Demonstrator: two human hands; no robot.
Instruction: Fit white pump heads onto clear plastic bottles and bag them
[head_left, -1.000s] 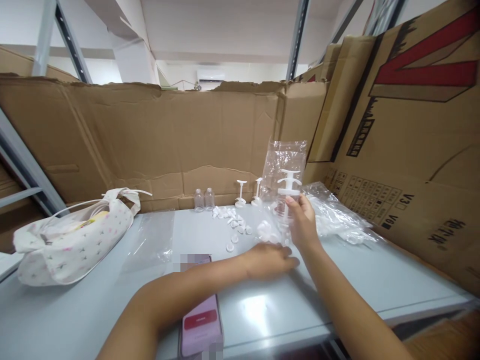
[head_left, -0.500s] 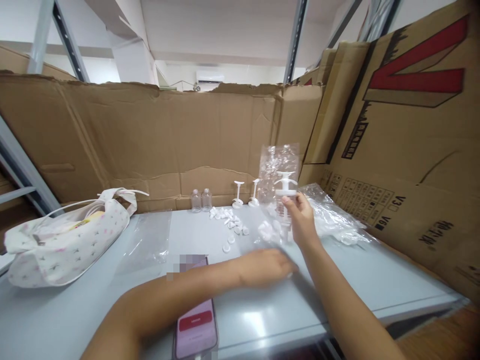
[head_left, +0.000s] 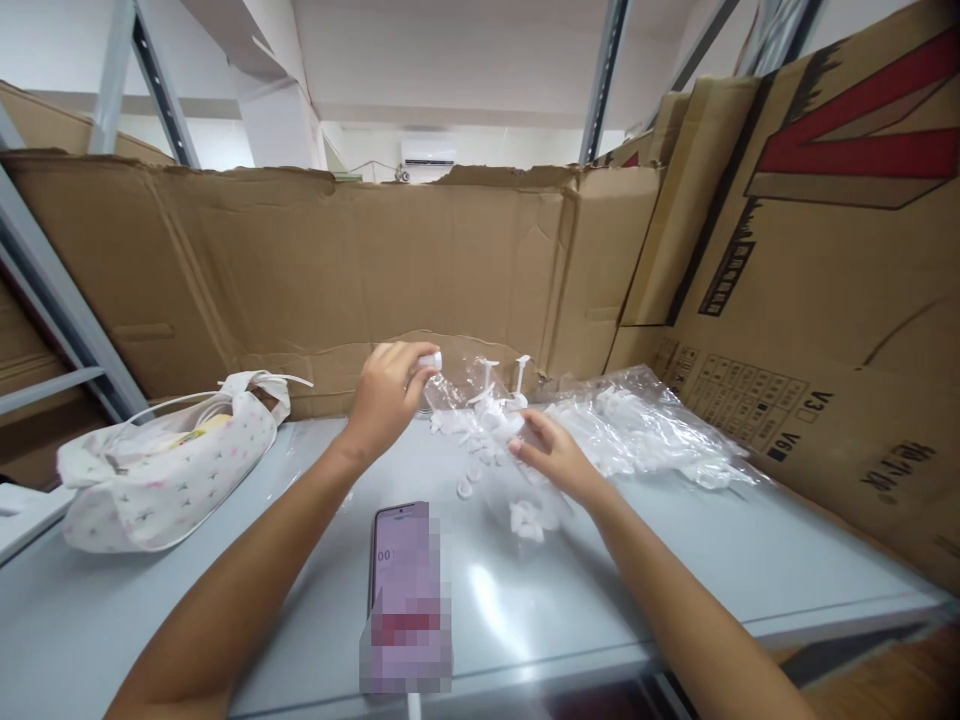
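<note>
My left hand is raised near the cardboard wall, its fingers pinching a small white cap-like piece. Clear plastic shows just below that piece. To the right, my right hand has thumb and fingers closed around a white piece with clear plastic; its exact shape is unclear. Two white pump plungers stand behind my right hand. Small white caps lie scattered between the hands. White parts in clear plastic rest below my right hand.
A phone lies in front on the grey table. Left stands a patterned cloth bag. Clear plastic bags with white parts spread at right. Cardboard walls the back, and a large carton stands on the right.
My left hand has moved from low in front up and left to the back, now pinching a white piece. My right hand has come lower and left; the upright pump it held no longer shows clearly.
</note>
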